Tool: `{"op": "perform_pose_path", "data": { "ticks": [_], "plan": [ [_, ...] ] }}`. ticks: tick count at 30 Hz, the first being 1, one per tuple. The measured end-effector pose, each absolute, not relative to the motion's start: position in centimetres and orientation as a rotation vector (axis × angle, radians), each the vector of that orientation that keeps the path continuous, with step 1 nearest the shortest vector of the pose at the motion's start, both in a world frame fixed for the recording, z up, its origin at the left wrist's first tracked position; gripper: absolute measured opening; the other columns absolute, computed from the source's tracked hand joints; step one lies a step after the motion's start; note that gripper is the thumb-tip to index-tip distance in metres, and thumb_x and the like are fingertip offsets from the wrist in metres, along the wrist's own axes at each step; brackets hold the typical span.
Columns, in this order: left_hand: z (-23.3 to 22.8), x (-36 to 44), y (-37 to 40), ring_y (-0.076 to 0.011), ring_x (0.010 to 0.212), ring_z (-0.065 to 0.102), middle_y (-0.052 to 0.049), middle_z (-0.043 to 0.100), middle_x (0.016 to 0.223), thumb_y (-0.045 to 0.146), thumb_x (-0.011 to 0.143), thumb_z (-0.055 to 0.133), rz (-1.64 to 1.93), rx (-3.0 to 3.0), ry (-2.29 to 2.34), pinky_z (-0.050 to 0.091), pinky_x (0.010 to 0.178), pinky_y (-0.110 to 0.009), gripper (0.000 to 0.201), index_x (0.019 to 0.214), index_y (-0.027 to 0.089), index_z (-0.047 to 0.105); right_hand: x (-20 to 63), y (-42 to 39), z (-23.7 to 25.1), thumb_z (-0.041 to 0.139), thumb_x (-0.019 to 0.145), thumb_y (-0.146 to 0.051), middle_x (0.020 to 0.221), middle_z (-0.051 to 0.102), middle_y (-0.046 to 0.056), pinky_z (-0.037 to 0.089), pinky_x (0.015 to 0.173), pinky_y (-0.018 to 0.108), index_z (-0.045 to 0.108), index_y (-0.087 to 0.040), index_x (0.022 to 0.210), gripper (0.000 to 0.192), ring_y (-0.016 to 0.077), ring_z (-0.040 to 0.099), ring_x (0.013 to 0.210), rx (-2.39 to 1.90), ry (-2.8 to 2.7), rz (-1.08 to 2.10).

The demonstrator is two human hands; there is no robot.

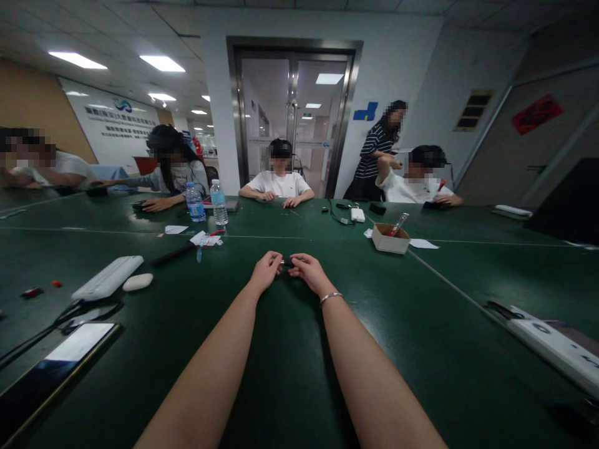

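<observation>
Both my arms reach forward over the green table (290,349). My right hand (306,268), with a silver bracelet (331,298) at the wrist, pinches a small black object (287,262) between thumb and fingers. On the other side of it, my left hand (269,269) is closed in a pinch at its light, metallic-looking end. The object is too small and too covered by fingertips to name its kind.
To the left lie a phone (60,368), a white power bank (108,278) and a white oval item (138,282). Two water bottles (218,202) and a small cardboard box (391,239) stand farther back. Several people sit or stand across the table.
</observation>
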State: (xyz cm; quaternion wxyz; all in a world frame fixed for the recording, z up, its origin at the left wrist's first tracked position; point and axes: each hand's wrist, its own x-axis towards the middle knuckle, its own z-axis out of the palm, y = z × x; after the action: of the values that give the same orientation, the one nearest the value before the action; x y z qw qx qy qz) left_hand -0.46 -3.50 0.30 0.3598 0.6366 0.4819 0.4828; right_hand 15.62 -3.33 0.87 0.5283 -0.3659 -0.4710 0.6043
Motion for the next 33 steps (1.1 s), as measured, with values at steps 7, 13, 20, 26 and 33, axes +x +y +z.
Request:
{"op": "perform_pose_path", "data": {
  "ticks": [7,13,20,26,33],
  "plan": [
    [0.19,-0.42,-3.29,-0.0123,0.062,0.056,-0.003,0.059,0.077,0.034,0.081,0.049,1.243,1.550,1.217,0.044,0.058,-0.024,0.024,0.098,0.017,0.055,15.60,-3.35,0.85,0.064,0.076,-0.011,0.061,0.061,0.002,0.054,0.053,0.021,0.062,-0.012,0.087,0.011,0.0127,0.063,0.054,-0.859,-1.148,1.442],
    [0.21,-0.50,-3.35,-0.0114,0.064,0.054,-0.003,0.058,0.080,0.035,0.081,0.050,1.256,1.567,1.219,0.042,0.056,-0.022,0.024,0.096,0.018,0.057,15.66,-3.47,0.94,0.065,0.076,-0.012,0.064,0.062,0.002,0.054,0.054,0.022,0.062,-0.012,0.088,0.013,0.0129,0.064,0.056,-0.845,-1.136,1.444],
    [0.44,-0.46,-3.62,-0.0122,0.067,0.054,-0.002,0.058,0.078,0.035,0.080,0.051,1.241,1.600,1.221,0.042,0.058,-0.022,0.027,0.100,0.018,0.058,15.59,-3.48,1.00,0.066,0.076,-0.012,0.064,0.061,0.002,0.054,0.052,0.022,0.062,-0.013,0.086,0.011,0.0129,0.063,0.055,-0.848,-1.106,1.458],
    [0.27,-0.37,-3.63,-0.0122,0.068,0.056,-0.002,0.059,0.079,0.030,0.079,0.053,1.271,1.675,1.217,0.044,0.063,-0.024,0.033,0.111,0.020,0.054,15.63,-3.60,1.14,0.066,0.075,-0.013,0.065,0.061,0.002,0.054,0.053,0.023,0.062,-0.013,0.086,0.011,0.0128,0.063,0.055,-0.845,-1.114,1.469],
    [0.44,-0.34,-3.77,-0.0117,0.063,0.053,0.000,0.056,0.072,0.032,0.081,0.050,1.271,1.694,1.235,0.042,0.062,-0.023,0.030,0.109,0.020,0.055,15.60,-3.63,1.15,0.064,0.076,-0.011,0.065,0.062,0.002,0.053,0.053,0.022,0.061,-0.012,0.086,0.011,0.0122,0.063,0.054,-0.842,-1.119,1.469]
  ]
}}
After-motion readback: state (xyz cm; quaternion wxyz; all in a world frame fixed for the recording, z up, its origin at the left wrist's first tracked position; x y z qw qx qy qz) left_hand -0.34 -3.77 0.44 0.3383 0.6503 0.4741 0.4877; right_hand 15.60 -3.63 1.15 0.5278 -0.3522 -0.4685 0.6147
